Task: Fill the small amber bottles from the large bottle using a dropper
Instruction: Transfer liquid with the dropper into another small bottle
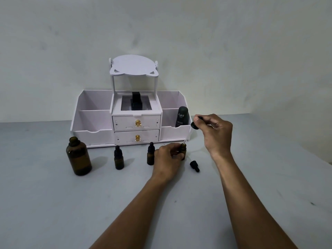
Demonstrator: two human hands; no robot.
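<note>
The large amber bottle (78, 156) stands uncapped at the left of the table. Two small amber bottles with black dropper caps, one (119, 158) to its right and one (150, 154) further right, stand upright. My left hand (168, 159) grips a third small amber bottle (183, 149), uncapped and upright. My right hand (214, 133) pinches the black bulb of a dropper (195, 125); its thin glass tube slants down to the held bottle's mouth. A loose black dropper cap (195, 166) lies on the table just right of my left hand.
A white desk organiser (93, 135) with two drawers stands against the wall behind the bottles. A dark Kahf tube (182, 116) sits in its right compartment and a black box (136, 104) in the middle. The grey table (71, 212) spreads out in front.
</note>
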